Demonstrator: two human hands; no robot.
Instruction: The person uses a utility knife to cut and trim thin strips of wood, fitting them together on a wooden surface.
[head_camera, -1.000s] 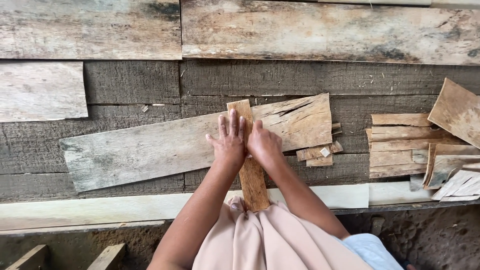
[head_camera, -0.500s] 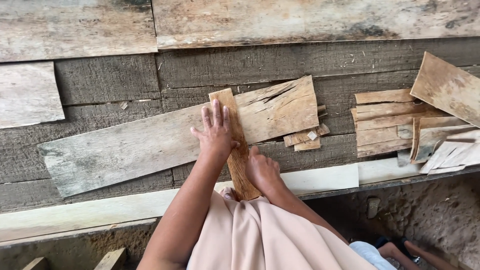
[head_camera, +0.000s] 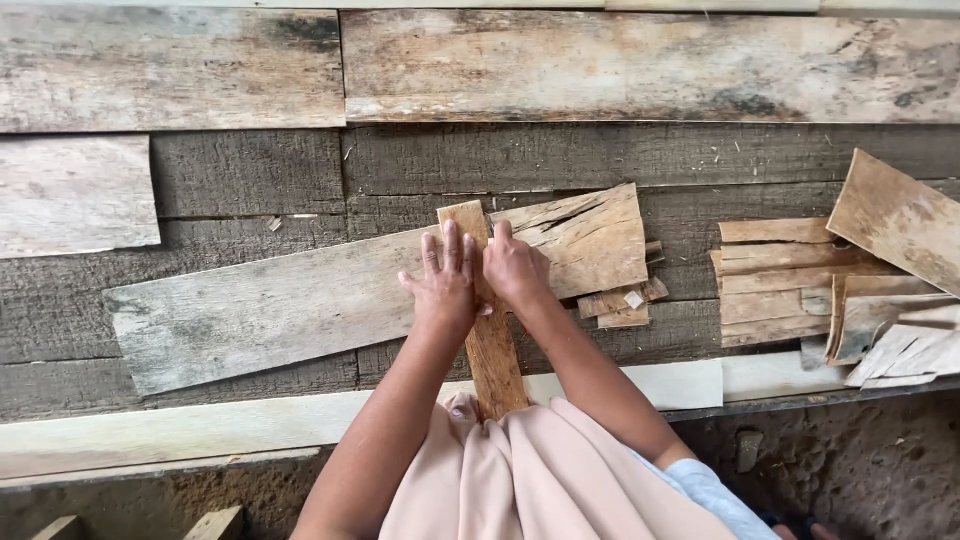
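- Right now both hands press flat on a narrow wooden strip (head_camera: 490, 330) that runs from the person's lap up across the desk (head_camera: 250, 170), a surface of rough grey planks.
- Left hand (head_camera: 443, 285) lies with fingers spread, palm down, covering the strip's left edge and spilling onto the wide weathered board (head_camera: 300, 305) beneath it; its grip is open and flat, closed on nothing.
- Right hand (head_camera: 515, 270) sits just beside it on the strip's upper right part, fingers curled a little, knuckles up; it seems to bear down rather than clasp, so nothing is enclosed.
- Crossing the board at an angle, the strip gets a firm bed from it, and the two palms side by side likely keep it from sliding.
- Off to the right, well apart from the hands, thin bark-like sheets (head_camera: 775, 280) lie stacked in a loose pile, with small offcuts (head_camera: 625, 305) just beside the board's end.
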